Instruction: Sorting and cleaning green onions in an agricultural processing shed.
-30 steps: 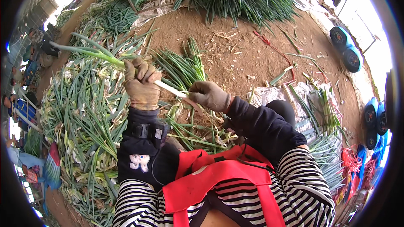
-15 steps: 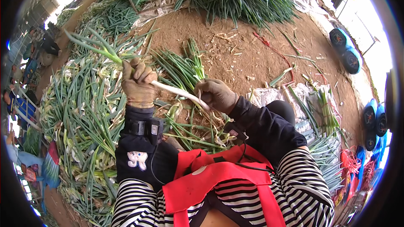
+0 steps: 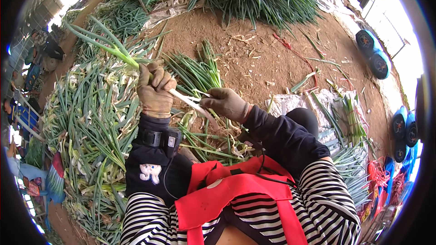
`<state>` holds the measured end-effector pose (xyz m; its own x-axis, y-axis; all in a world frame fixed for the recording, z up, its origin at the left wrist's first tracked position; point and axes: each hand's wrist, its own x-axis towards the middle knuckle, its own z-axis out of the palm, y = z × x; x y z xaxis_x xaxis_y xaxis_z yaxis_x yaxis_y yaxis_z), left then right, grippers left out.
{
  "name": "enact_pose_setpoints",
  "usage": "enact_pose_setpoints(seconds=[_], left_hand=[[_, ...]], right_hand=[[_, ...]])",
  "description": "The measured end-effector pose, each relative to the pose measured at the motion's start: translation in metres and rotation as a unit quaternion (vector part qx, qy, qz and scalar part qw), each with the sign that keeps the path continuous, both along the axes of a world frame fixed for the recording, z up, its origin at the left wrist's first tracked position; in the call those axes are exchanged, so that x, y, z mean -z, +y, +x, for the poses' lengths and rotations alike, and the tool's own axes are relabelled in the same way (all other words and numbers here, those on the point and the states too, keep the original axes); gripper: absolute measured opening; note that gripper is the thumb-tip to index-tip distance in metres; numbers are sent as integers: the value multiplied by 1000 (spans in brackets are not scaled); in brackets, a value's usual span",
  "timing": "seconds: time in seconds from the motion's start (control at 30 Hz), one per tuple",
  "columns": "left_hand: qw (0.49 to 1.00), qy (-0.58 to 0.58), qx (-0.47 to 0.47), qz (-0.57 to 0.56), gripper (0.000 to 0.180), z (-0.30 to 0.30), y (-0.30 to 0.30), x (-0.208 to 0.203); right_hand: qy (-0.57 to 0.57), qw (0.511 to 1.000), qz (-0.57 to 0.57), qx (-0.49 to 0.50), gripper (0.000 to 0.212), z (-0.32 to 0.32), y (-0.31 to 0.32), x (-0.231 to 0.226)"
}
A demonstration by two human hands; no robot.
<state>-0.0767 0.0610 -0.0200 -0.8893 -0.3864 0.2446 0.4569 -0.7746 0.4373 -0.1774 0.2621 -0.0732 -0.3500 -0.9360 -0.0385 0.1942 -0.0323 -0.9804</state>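
My gloved left hand [image 3: 155, 91] is wrapped round the shaft of a green onion [image 3: 123, 55], just below where its leaves fork. The leaves point up to the left, and the white shaft slants down to the right past the fist. My gloved right hand [image 3: 228, 104] is pinched beside that lower shaft, with a thin pale strip of outer skin [image 3: 202, 93] running into its fingertips. Behind both hands, a small bunch of green onions [image 3: 195, 70] lies on the soil. Peeled skins and leaf scraps [image 3: 227, 147] litter the ground below the hands.
A broad heap of onion leaves and scraps [image 3: 91, 113] spreads on my left. Large piles of green onions [image 3: 268, 0] lie at the far side, some in a wooden rack [image 3: 175, 2]. To the right are a tied bundle [image 3: 353, 118], a pale sheet [image 3: 290, 104] and red twine [image 3: 313, 70].
My right hand has moved up and left along the shaft, drawing a pale strip away from it. My left hand has shifted slightly right with the onion.
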Motion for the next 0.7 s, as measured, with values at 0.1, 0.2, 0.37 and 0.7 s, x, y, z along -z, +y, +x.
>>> enact_pose_setpoints(seconds=[0.1, 0.2, 0.37, 0.7], left_hand=[[1000, -6, 5, -8, 39, 0, 2, 0], [1000, 0, -7, -15, 39, 3, 1, 0], [999, 35, -23, -26, 40, 9, -14, -3], [996, -11, -87, 2, 38, 10, -22, 2]], right_hand=[[-126, 991, -24, 48, 21, 2, 4, -10], [-291, 953, -82, 35, 17, -4, 9, -12], [-246, 965, -93, 6, 21, -17, 22, -10], [-104, 990, -37, 87, 17, 9, 6, 5]])
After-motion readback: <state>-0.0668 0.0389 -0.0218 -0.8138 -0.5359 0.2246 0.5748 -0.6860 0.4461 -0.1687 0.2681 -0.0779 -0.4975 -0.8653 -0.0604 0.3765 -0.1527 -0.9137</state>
